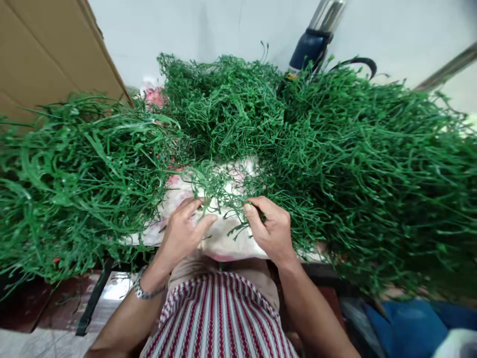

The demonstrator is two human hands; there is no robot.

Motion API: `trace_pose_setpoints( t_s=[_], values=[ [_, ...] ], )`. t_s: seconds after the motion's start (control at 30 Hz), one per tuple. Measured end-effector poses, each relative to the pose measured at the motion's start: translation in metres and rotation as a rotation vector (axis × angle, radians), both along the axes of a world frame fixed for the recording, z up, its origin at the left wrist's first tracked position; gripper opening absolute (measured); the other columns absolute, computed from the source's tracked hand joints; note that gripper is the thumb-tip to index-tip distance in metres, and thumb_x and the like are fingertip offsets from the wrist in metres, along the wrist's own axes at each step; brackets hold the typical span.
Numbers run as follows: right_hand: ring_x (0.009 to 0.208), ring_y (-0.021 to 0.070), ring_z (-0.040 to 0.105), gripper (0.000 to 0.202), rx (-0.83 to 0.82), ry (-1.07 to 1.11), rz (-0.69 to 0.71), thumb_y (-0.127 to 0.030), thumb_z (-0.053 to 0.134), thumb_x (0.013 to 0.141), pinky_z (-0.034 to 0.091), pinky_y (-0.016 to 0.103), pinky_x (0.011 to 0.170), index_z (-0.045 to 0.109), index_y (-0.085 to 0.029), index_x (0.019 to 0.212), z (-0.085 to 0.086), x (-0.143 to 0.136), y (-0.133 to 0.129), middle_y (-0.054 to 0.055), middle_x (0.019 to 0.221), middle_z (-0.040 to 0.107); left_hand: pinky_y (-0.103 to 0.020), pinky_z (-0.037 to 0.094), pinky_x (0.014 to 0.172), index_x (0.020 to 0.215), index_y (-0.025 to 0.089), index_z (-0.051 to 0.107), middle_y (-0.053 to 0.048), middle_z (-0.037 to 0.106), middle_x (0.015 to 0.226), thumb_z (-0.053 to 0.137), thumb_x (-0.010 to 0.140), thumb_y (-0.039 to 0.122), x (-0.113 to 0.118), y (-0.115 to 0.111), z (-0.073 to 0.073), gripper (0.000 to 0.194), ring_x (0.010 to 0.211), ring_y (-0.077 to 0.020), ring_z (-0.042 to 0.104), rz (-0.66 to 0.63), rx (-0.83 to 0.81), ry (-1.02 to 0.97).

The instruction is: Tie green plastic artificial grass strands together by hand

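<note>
Large heaps of green plastic stems lie at the left (78, 184), at the back (227, 104) and at the right (372, 179). Between them a few loose green stems (212, 181) rest over a pale flowered cloth (223, 238). My left hand (186, 226), with a metal watch band on its wrist, is at the near side of these stems, thumb and index finger apart; nothing is clearly held in it. My right hand (270, 226) pinches a thin green stem between thumb and index finger, close to the right heap.
Behind the heaps stand a dark blue heat gun (309, 49) with a metal nozzle and a white wall. A cardboard sheet (48, 54) leans at the back left. Blue material (410, 325) lies at the lower right.
</note>
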State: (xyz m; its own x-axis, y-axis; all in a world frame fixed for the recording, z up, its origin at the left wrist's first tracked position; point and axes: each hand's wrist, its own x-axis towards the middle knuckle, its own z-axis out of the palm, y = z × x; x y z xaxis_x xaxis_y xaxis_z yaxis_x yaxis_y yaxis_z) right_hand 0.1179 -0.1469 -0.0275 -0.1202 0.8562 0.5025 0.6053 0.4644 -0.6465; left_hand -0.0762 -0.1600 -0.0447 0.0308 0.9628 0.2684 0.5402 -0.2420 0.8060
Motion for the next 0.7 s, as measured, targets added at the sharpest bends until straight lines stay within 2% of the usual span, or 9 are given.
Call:
trace_pose_setpoints(
  t_s=[0.07, 0.1, 0.13, 0.2, 0.27, 0.33, 0.5, 0.6, 0.7],
  values=[
    [0.064, 0.0135, 0.057, 0.013, 0.053, -0.031, -0.034, -0.021, 0.049, 0.085, 0.045, 0.025, 0.062, 0.061, -0.016, 0.083, -0.005, -0.002, -0.001, 0.003, 0.070, 0.061, -0.028, 0.045, 0.073, 0.087, 0.018, 0.060, -0.004, 0.062, 0.086, 0.060, 0.076, 0.023, 0.004, -0.020, 0.003, 0.013, 0.083, -0.0173, 0.057, 0.102, 0.118, -0.030],
    [0.066, 0.0141, 0.058, 0.013, 0.074, -0.050, -0.028, -0.020, 0.049, 0.086, 0.046, 0.026, 0.063, 0.060, -0.016, 0.085, -0.008, -0.004, -0.003, 0.004, 0.071, 0.061, -0.027, 0.045, 0.070, 0.080, 0.017, 0.060, -0.003, 0.060, 0.079, 0.059, 0.076, 0.019, 0.007, -0.030, 0.004, 0.005, 0.077, -0.0159, 0.056, 0.156, 0.187, -0.045],
    [0.067, 0.0148, 0.058, 0.013, 0.093, -0.076, -0.009, -0.020, 0.048, 0.086, 0.047, 0.026, 0.064, 0.060, -0.015, 0.087, -0.011, -0.006, -0.004, 0.005, 0.073, 0.062, -0.025, 0.044, 0.067, 0.076, 0.018, 0.059, -0.001, 0.058, 0.072, 0.058, 0.076, 0.016, 0.011, -0.039, 0.005, 0.002, 0.072, -0.0142, 0.055, 0.135, 0.215, -0.058],
    [0.069, 0.0161, 0.059, 0.015, 0.130, -0.143, 0.038, -0.019, 0.047, 0.086, 0.048, 0.028, 0.064, 0.060, -0.014, 0.092, -0.018, -0.010, -0.009, 0.007, 0.075, 0.063, -0.025, 0.044, 0.068, 0.086, 0.018, 0.061, -0.002, 0.061, 0.076, 0.056, 0.078, 0.016, 0.019, -0.049, 0.006, 0.009, 0.071, -0.0135, 0.056, 0.020, 0.110, -0.120],
    [0.069, 0.0174, 0.058, 0.018, 0.179, -0.230, 0.079, -0.018, 0.048, 0.085, 0.048, 0.029, 0.064, 0.061, -0.012, 0.095, -0.026, -0.015, -0.015, 0.008, 0.075, 0.063, -0.025, 0.044, 0.067, 0.096, 0.018, 0.060, -0.004, 0.063, 0.083, 0.055, 0.081, 0.022, 0.024, -0.045, 0.004, 0.017, 0.073, -0.0131, 0.056, 0.107, -0.093, -0.256],
    [0.070, 0.0188, 0.057, 0.019, 0.230, -0.318, 0.127, -0.017, 0.050, 0.084, 0.047, 0.032, 0.065, 0.062, -0.012, 0.097, -0.032, -0.018, -0.020, 0.008, 0.074, 0.063, -0.023, 0.042, 0.059, 0.094, 0.016, 0.058, -0.002, 0.060, 0.079, 0.054, 0.082, 0.030, 0.025, -0.031, 0.000, 0.019, 0.062, -0.0099, 0.051, 0.206, -0.188, -0.520],
    [0.078, 0.0213, 0.055, 0.021, 0.188, -0.422, 0.323, -0.021, 0.050, 0.085, 0.046, 0.037, 0.072, 0.063, -0.014, 0.100, -0.038, -0.021, -0.027, 0.009, 0.083, 0.063, -0.019, 0.038, 0.057, 0.066, 0.013, 0.057, 0.002, 0.053, 0.065, 0.070, 0.068, 0.026, 0.022, -0.004, -0.010, 0.018, 0.059, -0.0071, 0.047, 0.326, -0.173, -0.973],
    [0.083, 0.0207, 0.054, 0.023, 0.068, -0.322, 0.407, -0.024, 0.048, 0.087, 0.046, 0.037, 0.076, 0.061, -0.013, 0.101, -0.034, -0.019, -0.026, 0.010, 0.091, 0.063, -0.018, 0.038, 0.060, 0.059, 0.014, 0.054, 0.004, 0.050, 0.060, 0.073, 0.064, 0.021, 0.024, -0.005, -0.006, 0.021, 0.061, -0.0065, 0.048, 0.305, -0.155, -1.125],
    [0.084, 0.0181, 0.055, 0.019, -0.087, -0.136, 0.460, -0.023, 0.045, 0.088, 0.046, 0.034, 0.076, 0.060, -0.015, 0.095, -0.026, -0.015, -0.022, 0.008, 0.088, 0.061, -0.018, 0.039, 0.063, 0.060, 0.015, 0.055, 0.005, 0.054, 0.060, 0.074, 0.063, 0.018, 0.023, -0.012, 0.001, 0.019, 0.063, -0.0066, 0.051, 0.278, -0.095, -1.168]
  ],
)
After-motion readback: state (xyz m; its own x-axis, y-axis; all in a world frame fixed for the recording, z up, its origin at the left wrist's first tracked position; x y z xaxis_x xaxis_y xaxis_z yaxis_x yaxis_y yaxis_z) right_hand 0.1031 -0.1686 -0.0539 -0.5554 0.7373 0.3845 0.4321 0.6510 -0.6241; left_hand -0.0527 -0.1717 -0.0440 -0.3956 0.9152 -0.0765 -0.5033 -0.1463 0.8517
